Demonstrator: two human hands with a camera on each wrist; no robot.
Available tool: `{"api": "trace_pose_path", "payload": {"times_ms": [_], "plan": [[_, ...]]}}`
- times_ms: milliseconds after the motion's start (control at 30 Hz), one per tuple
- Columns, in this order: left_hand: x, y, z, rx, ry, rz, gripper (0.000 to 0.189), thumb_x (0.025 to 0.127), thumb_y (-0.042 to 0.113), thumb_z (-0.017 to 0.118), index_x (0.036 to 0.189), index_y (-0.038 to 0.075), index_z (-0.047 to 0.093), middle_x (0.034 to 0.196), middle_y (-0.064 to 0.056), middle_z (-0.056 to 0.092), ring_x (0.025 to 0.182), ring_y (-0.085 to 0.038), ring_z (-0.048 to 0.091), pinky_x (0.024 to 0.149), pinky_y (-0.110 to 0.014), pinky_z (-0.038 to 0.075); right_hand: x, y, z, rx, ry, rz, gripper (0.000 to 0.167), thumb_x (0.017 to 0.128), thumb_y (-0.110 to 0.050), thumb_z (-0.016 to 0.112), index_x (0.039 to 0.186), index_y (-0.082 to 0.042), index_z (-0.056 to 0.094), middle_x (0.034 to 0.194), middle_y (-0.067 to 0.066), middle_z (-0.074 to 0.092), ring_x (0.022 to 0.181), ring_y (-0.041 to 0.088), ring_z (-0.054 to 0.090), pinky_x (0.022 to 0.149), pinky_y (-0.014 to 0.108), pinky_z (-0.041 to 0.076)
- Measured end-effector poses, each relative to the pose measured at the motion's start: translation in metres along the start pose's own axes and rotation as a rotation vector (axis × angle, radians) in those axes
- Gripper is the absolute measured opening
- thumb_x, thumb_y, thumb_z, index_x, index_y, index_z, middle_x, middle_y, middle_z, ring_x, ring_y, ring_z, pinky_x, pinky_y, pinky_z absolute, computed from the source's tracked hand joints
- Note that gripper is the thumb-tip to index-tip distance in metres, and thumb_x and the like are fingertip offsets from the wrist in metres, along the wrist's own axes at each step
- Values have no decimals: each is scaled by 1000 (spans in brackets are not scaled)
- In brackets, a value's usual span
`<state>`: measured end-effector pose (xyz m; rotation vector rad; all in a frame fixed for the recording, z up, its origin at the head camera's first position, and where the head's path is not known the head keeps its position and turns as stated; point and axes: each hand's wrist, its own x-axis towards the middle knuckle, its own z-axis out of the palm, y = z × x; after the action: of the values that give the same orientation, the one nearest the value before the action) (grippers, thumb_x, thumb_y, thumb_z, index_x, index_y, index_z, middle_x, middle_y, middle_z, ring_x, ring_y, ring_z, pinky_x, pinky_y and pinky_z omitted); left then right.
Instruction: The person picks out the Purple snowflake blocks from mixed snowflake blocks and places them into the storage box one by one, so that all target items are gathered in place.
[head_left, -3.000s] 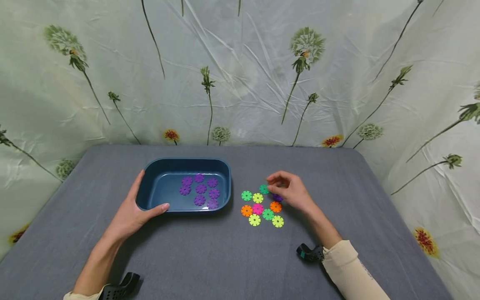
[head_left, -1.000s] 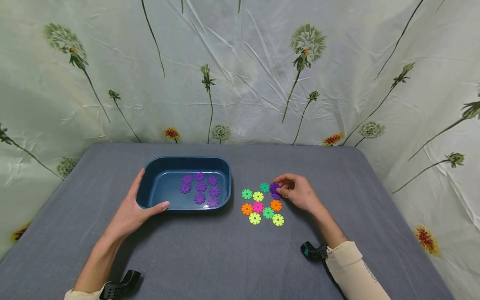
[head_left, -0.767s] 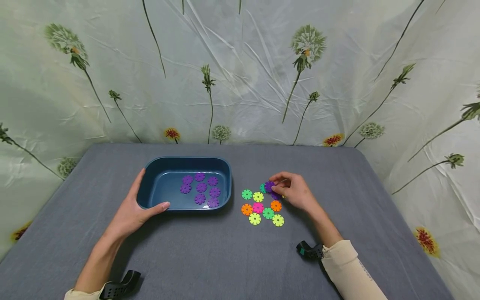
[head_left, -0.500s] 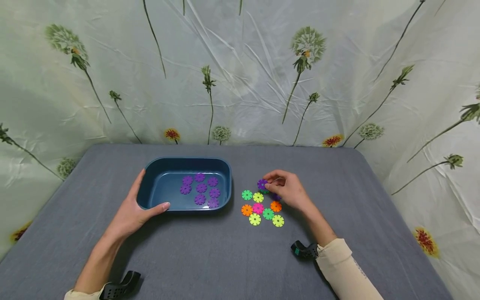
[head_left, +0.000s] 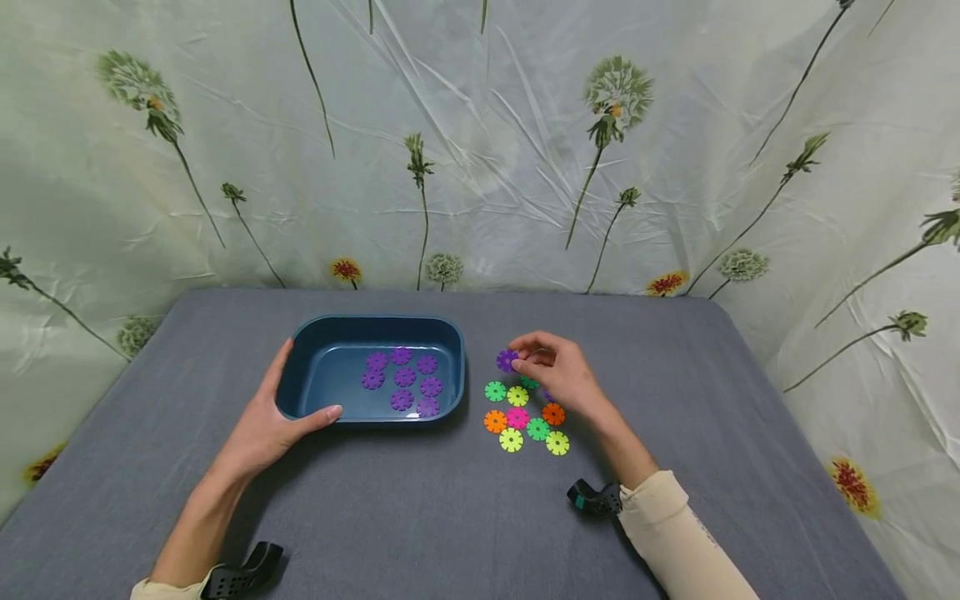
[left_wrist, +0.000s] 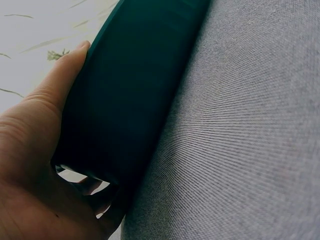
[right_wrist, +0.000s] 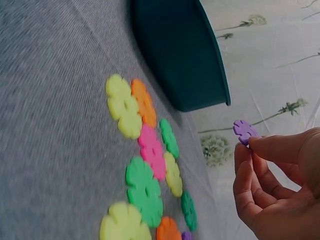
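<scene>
My left hand (head_left: 262, 427) grips the left end of a dark blue plastic tub (head_left: 300, 367), thumb on the front rim and fingers round the end wall. In the left wrist view the fingers curl behind the tub wall (left_wrist: 125, 90). Several purple flower-shaped discs (head_left: 404, 377) with notched edges lie inside it. Between thumb and fingers, my right hand (head_left: 562, 371) pinches another purple disc (head_left: 506, 360), held up right of the tub. The right wrist view shows that purple disc (right_wrist: 245, 131) at the fingertips.
A cluster of notched discs lies on the grey cloth right of the tub: a pink disc (head_left: 517, 418), orange discs (head_left: 495, 422), green discs (head_left: 537, 429) and yellow discs (head_left: 512, 440). One more purple disc (right_wrist: 186, 235) is partly hidden. A flower-print curtain (head_left: 495, 167) hangs behind.
The right hand has picked up a purple disc from the cluster's back right and carried it left over the green disc towards the tub. The left hand and tub have stayed in place.
</scene>
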<state>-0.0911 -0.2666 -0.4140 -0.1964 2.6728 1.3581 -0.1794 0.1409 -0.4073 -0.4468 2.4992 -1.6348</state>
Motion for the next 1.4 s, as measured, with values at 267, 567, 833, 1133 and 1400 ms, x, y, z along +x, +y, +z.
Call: {"api": "trace_pose_path", "payload": {"times_ms": [267, 567, 833, 1133, 1400], "plan": [[0, 0, 1, 5, 5, 3, 128, 86, 42, 84, 166, 36, -17, 175, -22, -8, 154, -60, 12, 112, -84, 22, 4, -10, 11, 62, 1, -20, 23, 98, -6, 72, 121, -3, 73, 105, 20, 68, 95, 41, 68, 80, 32, 59], [0, -1, 0, -3, 5, 5, 128, 87, 42, 84, 165, 37, -17, 175, -21, -10, 154, -60, 10, 112, -84, 21, 7, -23, 24, 127, -6, -27, 23, 98, -5, 71, 121, -3, 73, 104, 14, 66, 100, 46, 69, 90, 50, 61], [1, -2, 1, 0, 7, 9, 128, 87, 42, 84, 165, 38, -17, 176, -21, -9, 155, -60, 10, 112, -85, 20, 10, -33, 37, 183, -38, -31, 21, 98, -6, 70, 120, -5, 73, 103, 13, 66, 100, 44, 70, 89, 56, 59], [1, -2, 1, -3, 8, 11, 128, 86, 42, 84, 165, 38, -17, 176, -20, -10, 155, -60, 9, 111, -85, 20, 14, -42, 51, 196, -76, -64, 22, 99, -7, 70, 120, -6, 74, 105, 15, 67, 101, 45, 69, 84, 47, 58], [2, -3, 0, 0, 0, 4, 128, 87, 43, 83, 165, 38, -18, 175, -21, -11, 154, -61, 10, 111, -85, 21, 17, -52, 61, 203, -93, -112, 21, 98, -5, 70, 119, -3, 73, 104, 16, 69, 96, 32, 70, 81, 22, 57]]}}
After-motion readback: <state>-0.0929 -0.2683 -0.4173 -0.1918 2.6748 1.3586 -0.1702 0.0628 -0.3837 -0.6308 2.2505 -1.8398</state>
